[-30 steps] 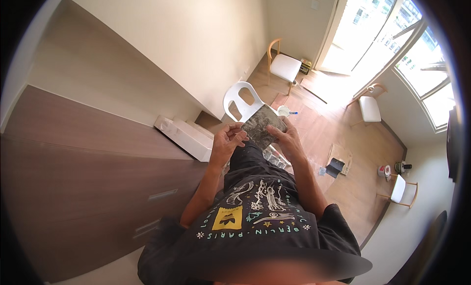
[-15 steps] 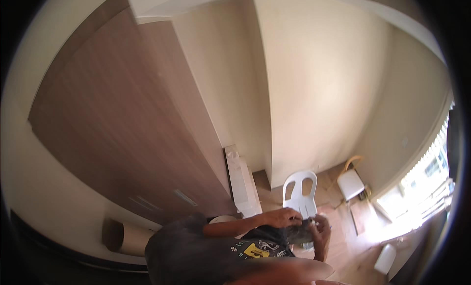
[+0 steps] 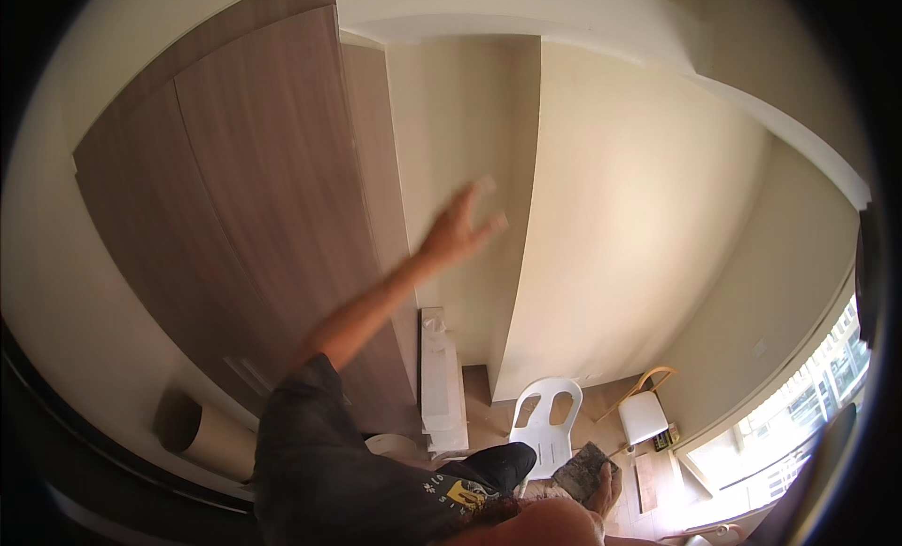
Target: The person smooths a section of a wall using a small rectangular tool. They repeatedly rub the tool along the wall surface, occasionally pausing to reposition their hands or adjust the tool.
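My left hand [image 3: 460, 228] is raised in front of the pale wall recess, its fingers apart and nothing in them. The bare forearm rises from a dark sleeve at lower left. Low on the right, my right hand [image 3: 603, 491] grips the edge of a dark, flat, squarish piece [image 3: 578, 469] with a mottled grey surface. What it is made of I cannot tell. That piece is beside the seat of a white plastic chair [image 3: 548, 419]. My dark printed shirt hides part of the floor below.
Brown wood-grain cabinet doors [image 3: 272, 151] fill the left. A tall white box-like stack [image 3: 442, 382] stands by the wall corner. Farther right are a wooden chair with a white seat [image 3: 644, 414] and a bright window [image 3: 808, 410]. A large cardboard-coloured roll [image 3: 216, 438] is at lower left.
My left hand has gone from beside the dark flat piece up and left to the wall recess, its fingers spreading. My right hand keeps the piece, now lower. The view has shifted.
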Action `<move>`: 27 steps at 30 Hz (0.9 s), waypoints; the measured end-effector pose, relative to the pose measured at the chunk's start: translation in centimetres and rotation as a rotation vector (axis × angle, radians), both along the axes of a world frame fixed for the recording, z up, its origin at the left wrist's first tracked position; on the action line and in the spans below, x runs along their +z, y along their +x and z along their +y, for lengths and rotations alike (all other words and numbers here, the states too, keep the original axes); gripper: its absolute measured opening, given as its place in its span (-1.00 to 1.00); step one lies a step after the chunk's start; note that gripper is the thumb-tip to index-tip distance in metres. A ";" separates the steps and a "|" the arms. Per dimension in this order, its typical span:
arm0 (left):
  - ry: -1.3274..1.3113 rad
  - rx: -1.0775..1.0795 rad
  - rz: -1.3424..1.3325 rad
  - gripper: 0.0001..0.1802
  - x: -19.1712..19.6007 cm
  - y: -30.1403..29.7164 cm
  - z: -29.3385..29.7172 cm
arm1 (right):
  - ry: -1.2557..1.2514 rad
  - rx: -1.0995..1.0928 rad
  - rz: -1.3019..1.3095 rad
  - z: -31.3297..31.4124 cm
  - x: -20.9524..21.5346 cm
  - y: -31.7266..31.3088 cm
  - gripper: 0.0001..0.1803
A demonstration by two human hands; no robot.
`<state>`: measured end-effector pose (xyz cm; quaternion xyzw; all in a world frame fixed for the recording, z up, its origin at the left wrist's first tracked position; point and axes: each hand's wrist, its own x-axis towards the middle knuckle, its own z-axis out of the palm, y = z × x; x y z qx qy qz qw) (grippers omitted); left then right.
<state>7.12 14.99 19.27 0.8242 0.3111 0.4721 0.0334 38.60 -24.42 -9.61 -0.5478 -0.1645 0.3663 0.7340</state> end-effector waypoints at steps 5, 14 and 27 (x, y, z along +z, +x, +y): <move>0.985 0.639 0.041 0.05 20.9 -9.9 7.9 | 0.047 -0.077 0.021 -0.1 1.0 0.8 -0.64; 0.512 1.191 0.371 0.18 31.7 -13.6 5.1 | 0.006 -0.118 0.034 0.4 -0.6 0.7 -0.63; 0.831 1.220 0.261 0.11 31.8 -15.9 12.0 | -0.017 0.049 -0.024 2.3 -1.6 0.0 -0.62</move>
